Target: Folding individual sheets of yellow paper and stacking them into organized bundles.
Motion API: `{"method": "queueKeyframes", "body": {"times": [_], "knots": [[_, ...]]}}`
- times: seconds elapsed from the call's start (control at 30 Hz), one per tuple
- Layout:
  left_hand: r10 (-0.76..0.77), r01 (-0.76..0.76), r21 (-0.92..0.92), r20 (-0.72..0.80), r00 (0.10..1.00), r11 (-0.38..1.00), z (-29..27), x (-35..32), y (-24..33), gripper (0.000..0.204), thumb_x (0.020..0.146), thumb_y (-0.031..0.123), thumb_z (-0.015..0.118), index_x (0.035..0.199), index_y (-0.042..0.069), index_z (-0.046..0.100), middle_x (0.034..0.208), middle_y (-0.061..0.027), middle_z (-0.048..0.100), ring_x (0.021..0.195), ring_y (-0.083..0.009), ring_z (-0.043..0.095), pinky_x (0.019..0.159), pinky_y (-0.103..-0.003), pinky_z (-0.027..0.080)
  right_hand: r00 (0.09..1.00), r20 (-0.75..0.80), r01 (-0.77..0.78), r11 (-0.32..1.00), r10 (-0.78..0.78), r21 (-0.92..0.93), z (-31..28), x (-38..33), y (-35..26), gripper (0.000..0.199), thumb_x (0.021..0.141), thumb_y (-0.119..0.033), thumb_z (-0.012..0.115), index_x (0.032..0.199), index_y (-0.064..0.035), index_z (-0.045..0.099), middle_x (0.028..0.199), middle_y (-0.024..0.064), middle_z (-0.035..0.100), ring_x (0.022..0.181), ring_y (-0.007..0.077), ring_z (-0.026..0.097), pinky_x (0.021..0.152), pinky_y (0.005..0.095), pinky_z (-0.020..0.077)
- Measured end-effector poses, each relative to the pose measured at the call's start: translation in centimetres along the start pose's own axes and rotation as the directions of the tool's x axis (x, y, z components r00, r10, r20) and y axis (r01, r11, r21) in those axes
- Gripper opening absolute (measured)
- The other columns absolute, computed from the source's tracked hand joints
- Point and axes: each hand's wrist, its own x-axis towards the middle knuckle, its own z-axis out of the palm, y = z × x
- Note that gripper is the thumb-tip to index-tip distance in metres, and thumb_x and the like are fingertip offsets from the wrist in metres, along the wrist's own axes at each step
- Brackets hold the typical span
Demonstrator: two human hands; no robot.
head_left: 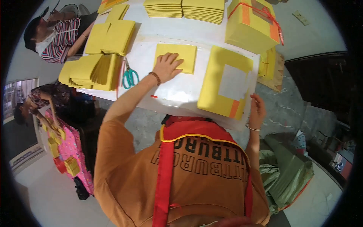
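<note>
My left hand (169, 67) lies palm down with its fingers spread on a flat, square yellow paper piece (177, 49) on the white table. It rests on the paper without gripping it. Just off the table's right edge hangs my right hand (258, 112), fingers loosely bent and apart, with nothing visible in it. Close by is a large yellow paper-covered block (213, 83) with a white sheet (233, 83) and an orange strip on top. Teal-handled scissors (130, 77) lie left of my left forearm.
Stacks of yellow paper (111, 38) cover the table's left side, and more (202, 11) stand at the back. A yellow bundle (249, 32) tied with red string sits back right. One person (62, 39) sits at the left; another works at a pink table (77, 151).
</note>
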Motion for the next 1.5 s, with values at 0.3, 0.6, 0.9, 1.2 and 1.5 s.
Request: {"method": "queueKeyframes", "body": {"times": [0.3,0.6,0.9,1.2,1.5], "knots": [[0.008,-0.055,0.176,0.260,0.966,0.983,-4.7,3.9,0.6,0.026,0.079,0.031,0.052,0.098,0.014,0.056,0.101,-0.0054,0.055,0.093,-0.0234,0.051,0.076,-0.042,0.040,0.832,0.301,0.545,0.788,-0.466,-0.286,2.2,0.4,-1.6,0.020,0.072,-0.007,0.062,0.091,-0.0070,0.061,0.097,0.0062,0.060,0.099,0.0290,0.053,0.086,0.0369,0.0392],[-0.387,0.409,-0.885,0.305,0.870,0.222,-2.5,2.8,13.5,0.069,0.088,0.043,0.042,0.134,-0.002,0.015,0.137,-0.0193,0.023,0.125,-0.0289,0.027,0.102,-0.036,0.023,0.932,0.224,0.286,0.958,-0.285,0.027,1.9,-0.1,0.8,0.030,0.078,-0.009,0.059,0.107,-0.0054,0.055,0.115,0.0087,0.052,0.112,0.0246,0.045,0.095,0.0343,0.0334],[-0.409,0.326,-0.850,0.494,0.768,-0.414,-0.9,2.6,15.7,0.061,0.092,0.043,0.029,0.137,0.006,0.011,0.141,-0.0085,0.020,0.127,-0.0191,0.023,0.103,-0.030,0.022,0.920,0.227,-0.385,0.629,0.320,0.676,5.1,-0.8,2.0,0.063,0.091,-0.039,0.036,0.138,-0.0086,0.009,0.140,0.0124,0.018,0.127,0.0235,0.024,0.102,0.0337,0.0239],[-0.256,0.159,-0.578,-0.088,0.963,0.800,-4.5,1.8,14.5,0.058,0.081,0.032,0.056,0.127,0.005,0.035,0.127,-0.0158,0.038,0.115,-0.0281,0.037,0.095,-0.039,0.027,0.983,0.176,-0.141,0.842,0.056,0.521,1.6,-0.4,0.3,0.048,0.087,-0.033,0.045,0.128,-0.0085,0.038,0.130,0.0098,0.040,0.124,0.0228,0.031,0.101,0.0341,0.0243],[0.417,-0.403,-0.253,0.002,0.909,0.879,-6.6,2.5,16.2,0.038,0.071,0.026,0.064,0.104,0.007,0.057,0.099,-0.0072,0.054,0.086,-0.0210,0.048,0.070,-0.032,0.038,0.933,0.280,0.170,0.963,-0.226,0.211,2.2,0.5,1.8,0.011,0.078,-0.015,0.059,0.082,-0.0069,0.065,0.097,0.0022,0.063,0.117,0.0245,0.039,0.100,0.0404,0.0255]]}}
